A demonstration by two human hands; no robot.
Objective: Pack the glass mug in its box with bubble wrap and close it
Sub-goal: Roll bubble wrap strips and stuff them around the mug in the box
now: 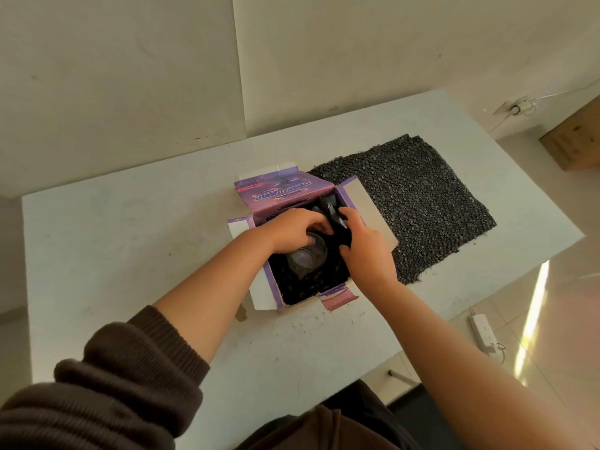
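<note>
Glass mug point(306, 254) sits upright inside the open purple box point(272, 287), mouth facing up, bedded in black bubble wrap point(311, 284) that lines the box interior on all visible sides. Left hand point(293, 230) reaches in from the left with fingers curled over the far rim of the mug — grip grasping the mug at its top edge. Right hand point(365, 246) comes in from the right, fingers curled into a fold of the black wrap at the far right corner of the box; its grip is clenched on that wrap, thumb pressed against the lining just beside the mug. Box flaps are all folded outward: far flap point(279, 190) with printed lettering stands up behind the hands, right flap point(367, 206) lies over the edge of a second, flat sheet of black bubble wrap point(422, 203) spread on the white surface point(130, 238) to the right of the box, touching it. Near flaps hang toward the person. Both forearms cross above the front of the box and partly hide its left and right walls. Off the surface, on the floor at right — a white power strip point(482, 332) and, further back, a wooden crate point(574, 141); a wall socket point(516, 108) with a cable shows near the corner.
</note>
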